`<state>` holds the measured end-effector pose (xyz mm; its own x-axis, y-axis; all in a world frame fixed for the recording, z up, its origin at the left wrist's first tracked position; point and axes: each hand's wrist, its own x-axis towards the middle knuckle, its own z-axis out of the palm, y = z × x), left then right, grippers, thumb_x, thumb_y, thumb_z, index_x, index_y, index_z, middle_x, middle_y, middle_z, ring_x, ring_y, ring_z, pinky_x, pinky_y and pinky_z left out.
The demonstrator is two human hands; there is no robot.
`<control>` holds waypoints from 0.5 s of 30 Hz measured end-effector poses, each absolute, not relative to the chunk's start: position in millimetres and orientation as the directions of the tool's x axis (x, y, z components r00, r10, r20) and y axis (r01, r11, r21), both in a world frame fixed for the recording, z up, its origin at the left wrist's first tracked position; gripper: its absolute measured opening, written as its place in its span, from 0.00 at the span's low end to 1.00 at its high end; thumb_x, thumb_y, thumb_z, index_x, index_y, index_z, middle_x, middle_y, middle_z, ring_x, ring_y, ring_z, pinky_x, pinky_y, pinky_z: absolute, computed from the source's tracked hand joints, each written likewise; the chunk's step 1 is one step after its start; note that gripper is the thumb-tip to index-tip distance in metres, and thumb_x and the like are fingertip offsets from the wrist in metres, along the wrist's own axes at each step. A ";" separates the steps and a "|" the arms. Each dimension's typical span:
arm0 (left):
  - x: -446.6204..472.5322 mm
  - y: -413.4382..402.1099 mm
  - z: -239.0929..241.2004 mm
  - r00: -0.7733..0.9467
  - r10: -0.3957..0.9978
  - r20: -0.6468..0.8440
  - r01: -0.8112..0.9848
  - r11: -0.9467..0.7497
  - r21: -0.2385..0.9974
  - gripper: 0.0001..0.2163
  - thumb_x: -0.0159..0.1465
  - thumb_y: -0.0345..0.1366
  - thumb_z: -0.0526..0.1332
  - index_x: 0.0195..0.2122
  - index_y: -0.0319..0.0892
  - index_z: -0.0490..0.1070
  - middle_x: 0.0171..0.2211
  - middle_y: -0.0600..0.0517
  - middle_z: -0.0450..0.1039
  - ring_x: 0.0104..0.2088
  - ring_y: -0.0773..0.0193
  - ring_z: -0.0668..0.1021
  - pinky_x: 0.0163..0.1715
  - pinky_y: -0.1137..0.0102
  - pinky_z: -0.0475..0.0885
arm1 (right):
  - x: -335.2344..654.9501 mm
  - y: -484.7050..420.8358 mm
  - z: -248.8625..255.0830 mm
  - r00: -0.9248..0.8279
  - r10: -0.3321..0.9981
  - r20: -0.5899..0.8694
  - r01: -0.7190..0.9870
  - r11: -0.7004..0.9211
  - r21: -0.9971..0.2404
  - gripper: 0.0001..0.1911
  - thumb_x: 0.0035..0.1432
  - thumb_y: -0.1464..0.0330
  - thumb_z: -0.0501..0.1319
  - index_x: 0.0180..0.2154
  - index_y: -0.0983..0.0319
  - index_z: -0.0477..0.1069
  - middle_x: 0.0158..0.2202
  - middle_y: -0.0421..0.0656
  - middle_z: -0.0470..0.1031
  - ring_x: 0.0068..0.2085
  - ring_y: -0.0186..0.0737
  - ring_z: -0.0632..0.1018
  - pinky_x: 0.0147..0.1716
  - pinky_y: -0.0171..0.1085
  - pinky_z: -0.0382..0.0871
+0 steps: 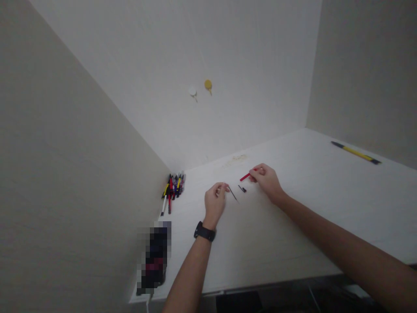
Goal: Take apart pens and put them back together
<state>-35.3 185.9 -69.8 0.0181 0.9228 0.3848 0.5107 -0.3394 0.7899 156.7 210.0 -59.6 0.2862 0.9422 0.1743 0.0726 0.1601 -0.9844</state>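
Between its thumb and fingers, my left hand (215, 196) pinches a thin dark pen refill (232, 193), which slants down to the right. A black watch (205, 231) is on that wrist. My right hand (265, 179) is closed on a red pen barrel (245, 176), whose end sticks out to the left; the rest lies hidden in the fingers. On the white desk between the two hands rests a small black piece (243, 189) that looks like a pen clip part.
A heap of pens (174, 187) lies at the left by the side panel. Nearer is a blurred-out dark object (155, 256) with a cable. One yellow and black pen (355, 152) lies far right. Two round hooks (208, 84) are on the back wall.
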 end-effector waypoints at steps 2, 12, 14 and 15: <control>-36.6 186.3 -70.3 -0.014 0.918 0.397 0.530 -0.330 0.781 0.15 0.66 0.44 0.52 0.35 0.40 0.74 0.29 0.51 0.76 0.25 0.68 0.71 0.26 0.74 0.63 | 160.0 210.2 -61.7 0.277 0.922 0.272 0.400 0.147 -0.905 0.05 0.48 0.69 0.60 0.25 0.61 0.62 0.21 0.39 0.69 0.25 0.35 0.70 0.27 0.35 0.59; -35.8 182.5 -64.7 -0.030 0.909 0.415 0.574 -0.325 0.752 0.14 0.66 0.43 0.52 0.34 0.40 0.73 0.27 0.52 0.75 0.25 0.68 0.71 0.26 0.74 0.62 | 164.6 206.4 -65.3 -0.101 0.980 0.174 0.874 0.171 -0.454 0.07 0.47 0.74 0.56 0.32 0.62 0.63 0.25 0.43 0.70 0.26 0.36 0.67 0.25 0.35 0.49; -35.3 181.7 -63.5 -0.035 0.910 0.412 0.584 -0.316 0.748 0.14 0.65 0.43 0.52 0.34 0.40 0.73 0.27 0.52 0.75 0.26 0.67 0.72 0.27 0.73 0.62 | 166.0 207.2 -65.4 -0.124 0.980 0.155 0.875 0.181 -0.449 0.08 0.47 0.74 0.56 0.33 0.62 0.63 0.26 0.43 0.71 0.27 0.36 0.67 0.25 0.34 0.49; -35.2 181.5 -63.1 -0.038 0.911 0.411 0.588 -0.312 0.747 0.14 0.65 0.43 0.52 0.34 0.40 0.73 0.28 0.52 0.75 0.26 0.67 0.72 0.27 0.73 0.62 | 166.8 207.6 -65.4 -0.135 0.980 0.146 0.871 0.187 -0.454 0.09 0.46 0.73 0.57 0.33 0.61 0.63 0.26 0.43 0.71 0.27 0.36 0.68 0.26 0.34 0.49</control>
